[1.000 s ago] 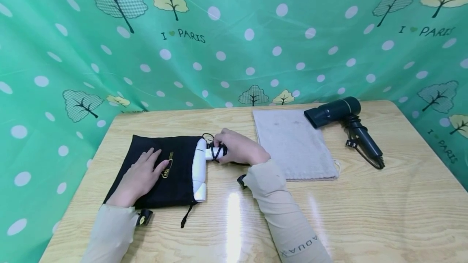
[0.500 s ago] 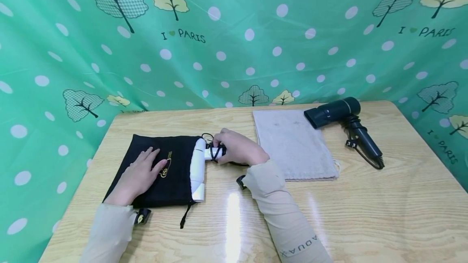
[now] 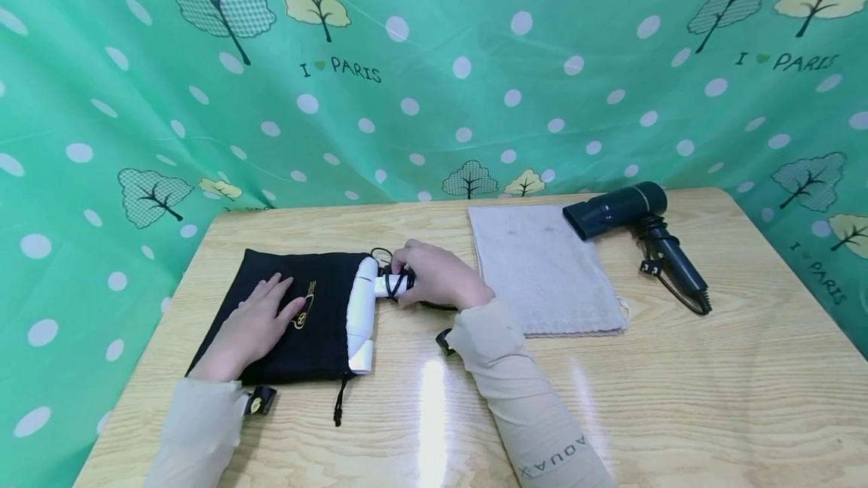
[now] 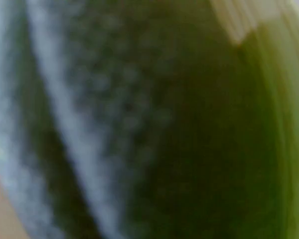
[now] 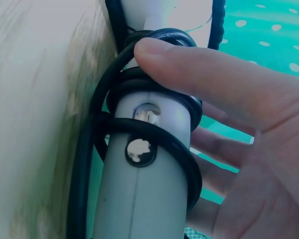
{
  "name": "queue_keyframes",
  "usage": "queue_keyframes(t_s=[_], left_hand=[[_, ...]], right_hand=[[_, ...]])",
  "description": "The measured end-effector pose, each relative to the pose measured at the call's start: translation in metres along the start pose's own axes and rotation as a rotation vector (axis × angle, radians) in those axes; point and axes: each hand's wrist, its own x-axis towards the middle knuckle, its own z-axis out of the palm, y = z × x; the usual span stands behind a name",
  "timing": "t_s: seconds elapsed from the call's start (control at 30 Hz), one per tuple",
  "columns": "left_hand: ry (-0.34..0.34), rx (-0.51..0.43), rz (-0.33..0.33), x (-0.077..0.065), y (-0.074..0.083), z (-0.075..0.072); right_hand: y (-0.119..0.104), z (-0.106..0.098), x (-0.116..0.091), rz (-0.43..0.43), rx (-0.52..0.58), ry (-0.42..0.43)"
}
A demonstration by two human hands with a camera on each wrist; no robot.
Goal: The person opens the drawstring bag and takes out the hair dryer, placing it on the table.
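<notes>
A white hair dryer [image 3: 362,306] lies at the mouth of a black drawstring bag [image 3: 319,352], its barrel partly inside the cloth. My right hand [image 3: 439,277] grips the dryer's handle [image 5: 144,199], which has a black cord [image 5: 159,132] wound round it; in the right wrist view the thumb presses on the coils and the other fingers lie behind the handle. My left hand [image 3: 254,326] rests flat on the bag, fingers spread, beside its gold print. The left wrist view is a blur of dark cloth [image 4: 139,124].
A grey cloth bag [image 3: 542,277] lies flat to the right of my right hand. Across its far right corner and the table rests a dark hair dryer [image 3: 617,209] with its cord and plug [image 3: 651,267]. A green patterned curtain [image 3: 420,81] hangs behind the wooden table [image 3: 678,398].
The white dryer has shifted slightly left, with my right hand still on its handle. The bag and my left hand have slid a little left too.
</notes>
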Motion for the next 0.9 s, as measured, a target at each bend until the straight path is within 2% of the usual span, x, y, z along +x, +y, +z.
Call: queue_keyframes(t_s=[0.13,0.37,0.57,0.9], left_hand=[[0.010,0.022,0.011,0.000,-0.003,0.000],[0.071,0.059,0.040,0.000,-0.003,-0.001],[0.118,0.046,0.062,-0.001,0.000,-0.003],[0.096,0.033,0.022,-0.002,0.003,-0.007]], right_hand=[[-0.001,0.002,0.001,-0.007,-0.021,0.013],[-0.002,0.005,0.003,-0.020,-0.052,0.039],[-0.005,0.008,0.004,-0.029,-0.061,0.068],[-0.011,0.015,0.008,-0.008,-0.082,0.115]])
